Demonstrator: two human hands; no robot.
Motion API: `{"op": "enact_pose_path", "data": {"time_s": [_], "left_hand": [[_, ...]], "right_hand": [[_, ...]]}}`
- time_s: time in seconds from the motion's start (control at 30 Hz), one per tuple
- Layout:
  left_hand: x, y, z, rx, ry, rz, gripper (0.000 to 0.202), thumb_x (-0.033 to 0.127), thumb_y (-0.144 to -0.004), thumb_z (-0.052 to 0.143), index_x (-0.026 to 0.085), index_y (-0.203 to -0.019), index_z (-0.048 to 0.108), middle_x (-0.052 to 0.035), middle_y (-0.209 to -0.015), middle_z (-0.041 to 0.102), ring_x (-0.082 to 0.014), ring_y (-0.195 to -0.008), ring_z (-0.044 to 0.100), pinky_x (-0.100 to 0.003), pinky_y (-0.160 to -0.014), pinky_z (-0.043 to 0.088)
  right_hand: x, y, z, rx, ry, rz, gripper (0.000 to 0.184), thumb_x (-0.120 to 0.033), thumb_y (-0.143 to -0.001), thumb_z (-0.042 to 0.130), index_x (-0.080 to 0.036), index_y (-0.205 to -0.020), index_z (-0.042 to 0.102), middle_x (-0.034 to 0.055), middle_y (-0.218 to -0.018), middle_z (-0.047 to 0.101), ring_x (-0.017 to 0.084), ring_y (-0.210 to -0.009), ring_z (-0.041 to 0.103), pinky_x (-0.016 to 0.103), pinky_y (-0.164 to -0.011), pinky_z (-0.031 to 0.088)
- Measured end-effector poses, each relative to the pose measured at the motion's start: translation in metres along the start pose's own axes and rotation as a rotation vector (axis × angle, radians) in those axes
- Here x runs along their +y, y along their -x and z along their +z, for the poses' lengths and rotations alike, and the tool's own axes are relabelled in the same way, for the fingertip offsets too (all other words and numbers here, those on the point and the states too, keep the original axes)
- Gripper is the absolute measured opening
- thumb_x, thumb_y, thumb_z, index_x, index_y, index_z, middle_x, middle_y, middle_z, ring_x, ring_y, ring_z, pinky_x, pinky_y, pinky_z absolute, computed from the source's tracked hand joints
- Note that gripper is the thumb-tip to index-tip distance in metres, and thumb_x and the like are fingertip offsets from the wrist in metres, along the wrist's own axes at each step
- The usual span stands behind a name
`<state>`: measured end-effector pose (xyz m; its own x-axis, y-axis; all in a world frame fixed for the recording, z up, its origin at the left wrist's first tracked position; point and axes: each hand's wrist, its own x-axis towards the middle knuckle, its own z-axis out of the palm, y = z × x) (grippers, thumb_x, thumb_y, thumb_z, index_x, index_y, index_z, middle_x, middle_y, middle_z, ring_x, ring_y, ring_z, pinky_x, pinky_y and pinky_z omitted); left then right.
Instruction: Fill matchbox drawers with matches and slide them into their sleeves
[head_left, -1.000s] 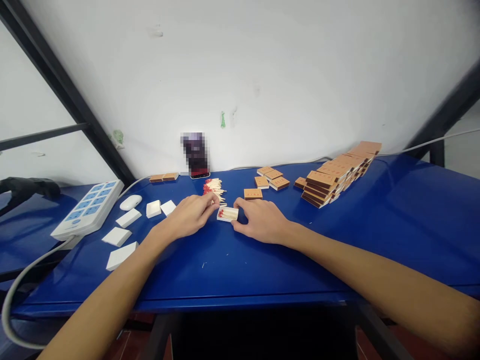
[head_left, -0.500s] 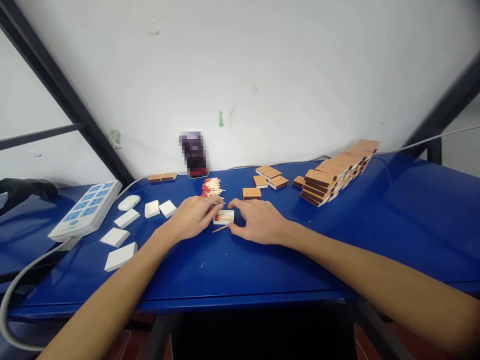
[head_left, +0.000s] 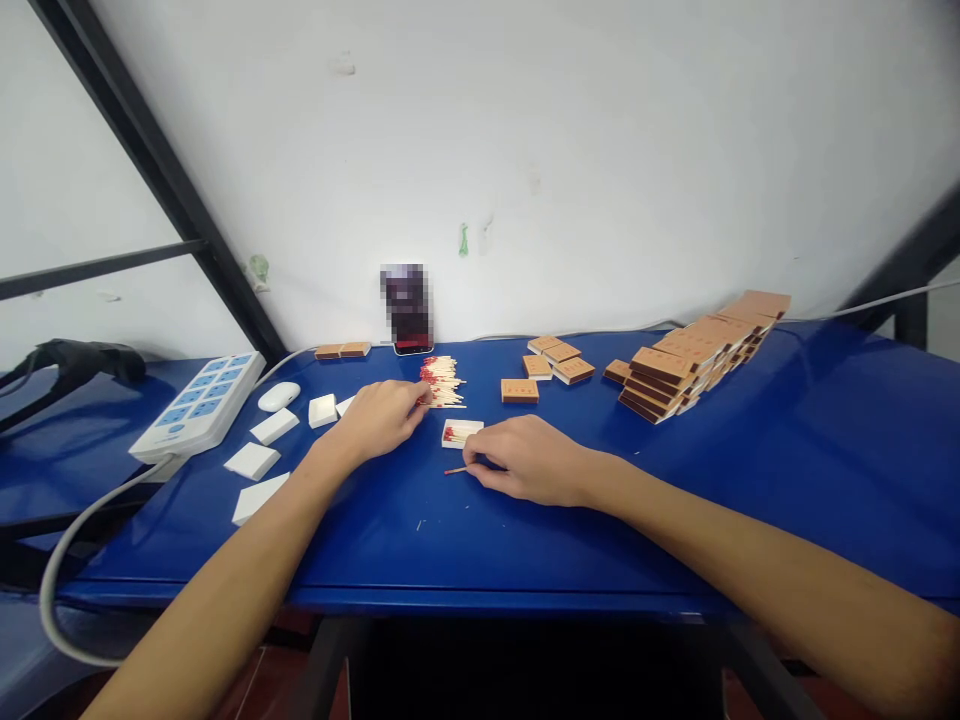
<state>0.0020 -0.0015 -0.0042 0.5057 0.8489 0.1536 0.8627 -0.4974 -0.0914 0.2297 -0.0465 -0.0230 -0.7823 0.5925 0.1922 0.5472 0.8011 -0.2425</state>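
At the front left edge of a pile of red-tipped matches (head_left: 444,378), my left hand (head_left: 382,415) has its thumb and fingers pinched together at the match heads. How many matches they grip is hidden. A small white matchbox tray (head_left: 474,427) lies in front of the pile, partly filled with matches. My right hand (head_left: 529,460) is at the tray's near right corner. Its thumb and forefinger close on the tail of a single match (head_left: 454,470), whose red head points left. The other fingers curl under the palm.
Closed matchboxes (head_left: 520,390) lie behind my right hand, with a large leaning stack (head_left: 675,360) farther right. White trays (head_left: 253,461), a white rounded case (head_left: 279,397) and a power strip (head_left: 199,405) are at left. A phone (head_left: 409,310) leans on the wall.
My left hand has moved from the tray back to the match pile. My right hand has closed on the loose match and shifted it slightly nearer me. The view has turned a little left.
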Motion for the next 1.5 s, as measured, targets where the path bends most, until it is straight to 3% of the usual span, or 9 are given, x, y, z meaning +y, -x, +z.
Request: {"op": "enact_pose_path", "data": {"time_s": [0.13, 0.27, 0.6, 0.83, 1.03, 1.17, 1.5], "left_hand": [[0.002, 0.000, 0.003, -0.030, 0.010, 0.023, 0.021, 0.026, -0.091, 0.039, 0.022, -0.094, 0.060, -0.0059, -0.093, 0.069, -0.0235, -0.085, 0.065, -0.031, -0.067, 0.044], [0.003, -0.002, 0.009, 0.001, 0.014, 0.036, 0.023, 0.027, -0.092, 0.041, 0.023, -0.108, 0.058, -0.0070, -0.105, 0.069, -0.0248, -0.092, 0.065, -0.032, -0.070, 0.046], [0.014, -0.005, 0.013, 0.032, 0.034, 0.099, 0.025, 0.026, -0.096, 0.037, 0.024, -0.108, 0.060, -0.0037, -0.103, 0.071, -0.0229, -0.090, 0.067, -0.030, -0.068, 0.045], [0.018, -0.010, 0.015, -0.004, -0.039, 0.025, 0.033, 0.035, -0.100, 0.029, 0.020, -0.098, 0.058, -0.0081, -0.089, 0.070, -0.0247, -0.077, 0.066, -0.030, -0.063, 0.042], [0.005, -0.006, 0.006, -0.010, -0.105, -0.027, 0.034, 0.037, -0.100, 0.026, 0.019, -0.104, 0.055, -0.0095, -0.090, 0.070, -0.0268, -0.077, 0.066, -0.032, -0.062, 0.042], [-0.003, -0.003, -0.001, -0.026, -0.078, -0.033, 0.031, 0.035, -0.098, 0.030, 0.021, -0.102, 0.057, -0.0072, -0.092, 0.070, -0.0252, -0.080, 0.065, -0.030, -0.062, 0.040], [0.003, 0.004, -0.013, -0.120, 0.072, 0.031, 0.018, 0.030, -0.085, 0.046, 0.021, -0.081, 0.062, -0.0011, -0.068, 0.064, -0.0174, -0.060, 0.056, -0.028, -0.054, 0.029]], "right_hand": [[-0.001, 0.000, 0.000, 0.112, 0.019, 0.060, 0.020, -0.024, -0.096, 0.043, -0.019, -0.091, 0.061, 0.0022, -0.083, 0.067, 0.014, -0.068, 0.055, 0.026, -0.063, 0.031], [0.004, -0.002, 0.002, 0.252, -0.027, 0.171, 0.020, -0.026, -0.097, 0.042, -0.018, -0.097, 0.060, 0.0034, -0.084, 0.066, 0.015, -0.074, 0.057, 0.025, -0.065, 0.033], [0.007, -0.001, 0.003, 0.215, -0.059, 0.322, 0.033, -0.039, -0.092, 0.048, -0.020, -0.117, 0.056, 0.0048, -0.096, 0.063, 0.017, -0.082, 0.057, 0.027, -0.067, 0.037], [0.008, -0.001, 0.009, 0.147, 0.005, 0.338, 0.030, -0.039, -0.089, 0.052, -0.023, -0.112, 0.059, 0.0027, -0.099, 0.063, 0.017, -0.081, 0.058, 0.028, -0.068, 0.038], [0.008, -0.001, 0.008, 0.147, 0.000, 0.340, 0.028, -0.037, -0.088, 0.053, -0.022, -0.111, 0.058, 0.0022, -0.095, 0.064, 0.016, -0.079, 0.057, 0.027, -0.065, 0.036], [0.007, -0.001, 0.007, 0.140, -0.018, 0.341, 0.028, -0.037, -0.088, 0.053, -0.021, -0.111, 0.058, 0.0033, -0.096, 0.064, 0.016, -0.080, 0.058, 0.027, -0.064, 0.035], [0.006, -0.001, 0.005, 0.130, 0.009, 0.390, 0.029, -0.038, -0.087, 0.054, -0.022, -0.111, 0.059, 0.0031, -0.094, 0.065, 0.016, -0.078, 0.058, 0.027, -0.062, 0.033]]}}
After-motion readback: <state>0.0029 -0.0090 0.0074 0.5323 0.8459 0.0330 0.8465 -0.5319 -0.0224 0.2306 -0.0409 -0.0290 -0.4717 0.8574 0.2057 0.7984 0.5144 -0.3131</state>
